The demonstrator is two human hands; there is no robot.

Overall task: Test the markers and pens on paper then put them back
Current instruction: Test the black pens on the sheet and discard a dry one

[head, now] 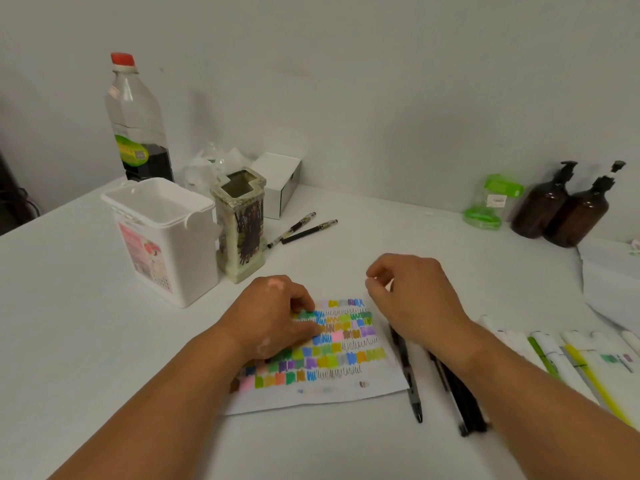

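Head view: paper lies near-centre on the table, almost covered in colour swatches and squiggle rows.

Left hand sits on the paper's left part, fingertips bent down and pressing it flat. It seems to hold nothing.

Right hand hovers over the paper's far-right corner. Its fingers are curled and its thumb meets the fingertips. A pale sliver shows at the pinch, but I can't tell if it's a cap or nothing.

Key geometry:
- Black pens lie just right of the paper, partly under the right wrist, long axis running near-far with a slight lean.
- White-bodied markers lie in a row further right, on roughly the same axis.
- The right hand is clearly nearer to both groups.
- Two more pens lie far-centre, angled, just right of the ceramic holder.

Containers:
- White tub stands far-left with its lid off. The visible inside is bare, though the bottom is hidden.
- The ceramic holder touches or stands just beside the tub on its right. No pens stick out of its mouth.

My read is that testing is mostly done and the return step hasn't started. Both holders stand far-left of the stock, so the right hand would have to reach across the paper or pass items to the left.

A bottle stands far-left and pump bottles far-right.
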